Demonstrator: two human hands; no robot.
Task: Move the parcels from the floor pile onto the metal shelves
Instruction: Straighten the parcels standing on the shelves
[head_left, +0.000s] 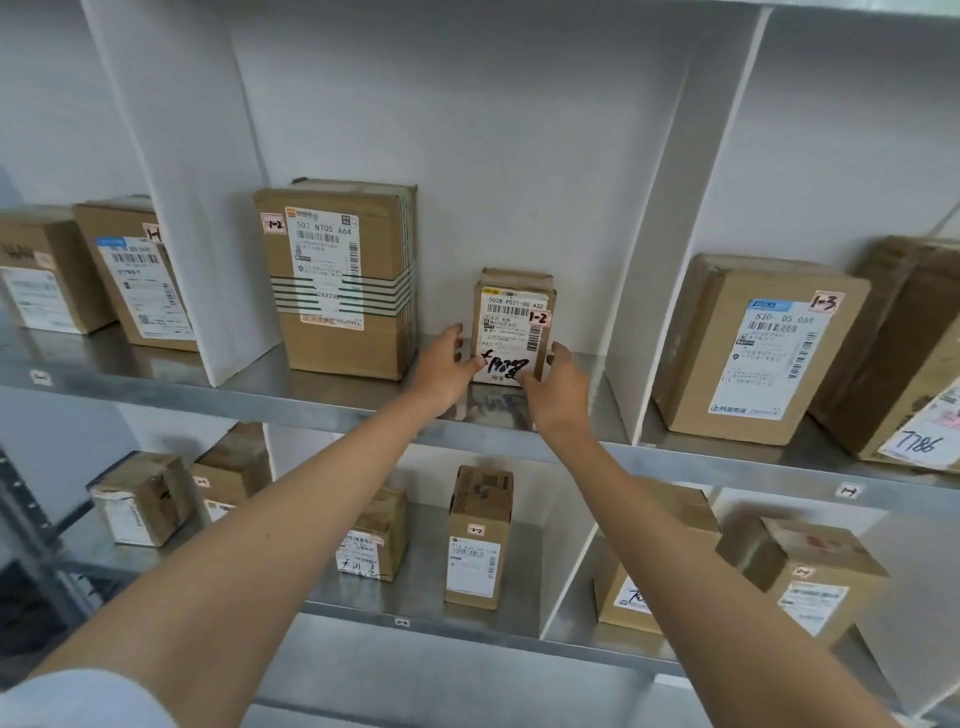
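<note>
- Grey metal shelving (322, 402) fills the view, split into bays by white upright dividers (208, 234); 2 shelf levels visible, white wall behind.
- Upper level, middle bay: small cardboard parcel (511, 317) stands upright on the shelf, white shipping label facing out, red-edged tag marked "1-2", black handwriting across the label's lower part.
- Left hand (444, 366): thumb against the lower left corner of the small cardboard parcel, fingers curled loosely beside its left side.
- Right hand (558, 389): fingers wrapped at the parcel's lower right edge, thumb toward the front face.
- Both bare forearms reach up from the lower corners of the view; a pale sleeve (78, 699) shows at the lower left.
- Same bay, left of it and apart: tall striped-tape box (343, 280), upright, also tagged "1-2".
- Right bay: large box tagged "1-3" (758, 348), leaning back; another box just beside it.
- Left bay: 2 labelled boxes (88, 270) side by side.
- Lower level: several smaller parcels, including an upright carton tagged "2-2" (478, 540).
</note>
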